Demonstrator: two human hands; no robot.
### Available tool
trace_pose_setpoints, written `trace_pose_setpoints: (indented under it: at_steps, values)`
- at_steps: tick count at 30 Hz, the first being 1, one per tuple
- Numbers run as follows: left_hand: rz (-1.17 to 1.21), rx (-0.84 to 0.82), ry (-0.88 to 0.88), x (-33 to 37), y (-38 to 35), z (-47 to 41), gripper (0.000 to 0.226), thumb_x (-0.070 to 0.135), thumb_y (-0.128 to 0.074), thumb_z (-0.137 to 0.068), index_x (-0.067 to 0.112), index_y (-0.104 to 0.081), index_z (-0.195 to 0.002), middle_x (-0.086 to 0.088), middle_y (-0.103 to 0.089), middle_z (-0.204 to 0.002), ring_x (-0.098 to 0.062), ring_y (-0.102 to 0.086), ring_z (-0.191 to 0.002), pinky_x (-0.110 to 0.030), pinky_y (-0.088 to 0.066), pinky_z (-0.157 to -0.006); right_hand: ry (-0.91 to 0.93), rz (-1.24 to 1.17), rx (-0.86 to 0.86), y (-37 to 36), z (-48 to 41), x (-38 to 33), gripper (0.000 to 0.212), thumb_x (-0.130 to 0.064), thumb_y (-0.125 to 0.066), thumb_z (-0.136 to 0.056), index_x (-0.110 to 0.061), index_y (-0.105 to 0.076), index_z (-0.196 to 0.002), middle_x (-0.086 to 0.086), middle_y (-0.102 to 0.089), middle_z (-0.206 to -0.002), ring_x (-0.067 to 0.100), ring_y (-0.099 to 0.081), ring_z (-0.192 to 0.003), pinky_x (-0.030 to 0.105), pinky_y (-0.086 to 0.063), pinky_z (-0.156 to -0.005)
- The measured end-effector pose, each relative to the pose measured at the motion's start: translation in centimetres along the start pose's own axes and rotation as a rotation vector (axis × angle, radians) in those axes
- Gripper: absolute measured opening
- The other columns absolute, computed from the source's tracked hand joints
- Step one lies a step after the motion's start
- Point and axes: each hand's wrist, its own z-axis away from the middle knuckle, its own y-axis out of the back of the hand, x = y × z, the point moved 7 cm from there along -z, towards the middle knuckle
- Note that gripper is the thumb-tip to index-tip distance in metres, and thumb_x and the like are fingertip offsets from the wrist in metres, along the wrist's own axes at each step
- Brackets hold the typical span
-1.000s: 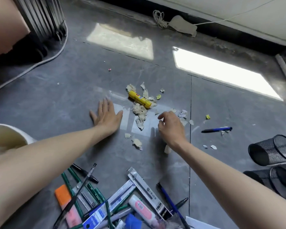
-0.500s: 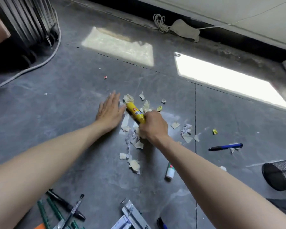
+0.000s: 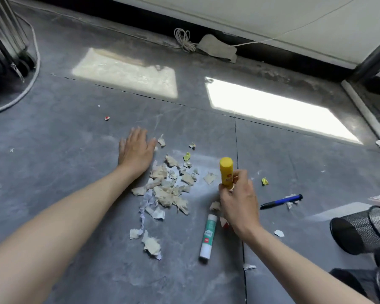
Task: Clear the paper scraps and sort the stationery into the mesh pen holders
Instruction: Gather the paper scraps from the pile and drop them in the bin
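At the far left edge of the grey tiled floor (image 3: 64, 132), a ribbed metal case (image 3: 0, 38) stands on wheels, with a white cable (image 3: 32, 77) curving along the floor beside it.

The left hand (image 3: 136, 150) lies palm down on the floor. Its fingers are straight and pressed close together, and it holds nothing. It sits at the far left side of the pile of torn beige and white paper scraps (image 3: 169, 187), just beside the nearest pieces. The pile spreads over the middle of the floor, and a trail of loose pieces (image 3: 150, 243) runs toward the near edge.

Right of the trail, a white glue stick with a green label (image 3: 208, 235) lies flat on the floor with its long axis roughly front to back. It is just beside the right wrist.

The right hand (image 3: 237, 202) has its fingers curled around the lower half of a yellow glue stick (image 3: 226, 170). The stick is upright, rounded cap uppermost, and sits to the right of the scrap pile.

A small yellow scrap (image 3: 264, 181) lies further right. Below it, a blue pen with black ends (image 3: 281, 201) lies flat, with a white scrap touching its right end.

At the right edge of the floor, a black wire-mesh pen holder (image 3: 364, 231) lies on its side, well apart from both glue sticks.
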Motion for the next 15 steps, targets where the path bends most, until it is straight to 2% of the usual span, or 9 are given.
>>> trace_pose_setpoints:
  at_steps: [2,5,7,8,9,11,13,15]
  values:
    - [-0.04,-0.047,0.012,0.1,-0.6,-1.1,0.058,0.044,-0.023,-0.101,0.015,-0.017,-0.151,0.0,-0.008,-0.159,-0.014,0.001,-0.146,-0.041,0.003,-0.118,0.024,0.046,0.013,0.9,0.6,0.9,0.022,-0.018,-0.057,-0.08,-0.021,-0.044,-0.097,0.003,-0.047,-0.092,0.027,-0.048,-0.086,0.034,-0.035,-0.069]
    - [0.062,-0.154,-0.096,3.3,-1.9,-1.6,0.056,0.044,-0.02,-0.101,0.02,-0.013,-0.151,0.0,-0.012,-0.159,-0.012,-0.003,-0.146,-0.039,0.001,-0.119,0.072,0.055,-0.003,1.6,1.5,2.2,0.024,-0.012,-0.058,-0.075,-0.022,-0.043,-0.093,0.003,-0.05,-0.089,0.027,-0.048,-0.086,0.035,-0.037,-0.069]
    - [0.193,-0.232,-0.193,6.2,-3.0,-0.6,0.049,0.04,-0.026,-0.102,0.018,-0.032,-0.146,-0.004,-0.032,-0.152,-0.018,-0.022,-0.143,-0.037,-0.017,-0.115,0.084,0.015,-0.052,1.5,2.1,3.1,0.03,-0.009,-0.057,-0.074,-0.024,-0.037,-0.09,0.003,-0.055,-0.089,0.029,-0.051,-0.085,0.038,-0.042,-0.069]
    - [0.264,-0.239,-0.235,7.5,-3.3,0.2,0.045,0.04,-0.03,-0.102,0.015,-0.049,-0.134,-0.007,-0.049,-0.14,-0.023,-0.039,-0.134,-0.035,-0.03,-0.105,0.092,0.003,-0.063,1.5,2.3,3.5,0.033,-0.008,-0.057,-0.072,-0.025,-0.034,-0.089,0.003,-0.057,-0.088,0.03,-0.052,-0.083,0.039,-0.043,-0.068]
    - [0.341,-0.22,-0.266,8.7,-3.4,1.0,0.043,0.04,-0.034,-0.101,0.011,-0.061,-0.117,-0.009,-0.062,-0.122,-0.026,-0.053,-0.118,-0.034,-0.038,-0.093,0.096,0.005,-0.066,1.6,2.4,3.8,0.034,-0.008,-0.057,-0.071,-0.025,-0.033,-0.088,0.003,-0.058,-0.087,0.03,-0.053,-0.082,0.04,-0.044,-0.067]
    - [0.471,-0.137,-0.271,9.8,-2.6,1.7,0.046,0.041,-0.037,-0.098,0.007,-0.069,-0.096,-0.006,-0.07,-0.097,-0.023,-0.063,-0.094,-0.033,-0.044,-0.081,0.113,0.033,-0.052,1.7,2.5,4.1,0.033,-0.011,-0.055,-0.07,-0.027,-0.031,-0.087,0.003,-0.057,-0.085,0.031,-0.051,-0.081,0.04,-0.043,-0.065]
    - [0.458,0.005,-0.22,9.0,-1.2,1.1,0.048,0.04,-0.036,-0.097,0.005,-0.069,-0.09,-0.008,-0.069,-0.091,-0.025,-0.062,-0.089,-0.035,-0.044,-0.078,0.155,0.055,-0.001,2.0,2.4,3.9,0.028,-0.018,-0.05,-0.069,-0.029,-0.034,-0.088,0.002,-0.054,-0.081,0.03,-0.05,-0.078,0.038,-0.04,-0.063]
    - [0.293,0.151,-0.154,6.8,0.4,-0.1,0.043,0.032,-0.036,-0.099,0.001,-0.064,-0.088,-0.014,-0.063,-0.095,-0.03,-0.054,-0.097,-0.037,-0.037,-0.078,0.172,0.075,0.013,1.8,2.1,3.4,0.027,-0.023,-0.048,-0.07,-0.029,-0.043,-0.095,0.002,-0.054,-0.083,0.028,-0.051,-0.079,0.035,-0.038,-0.064]
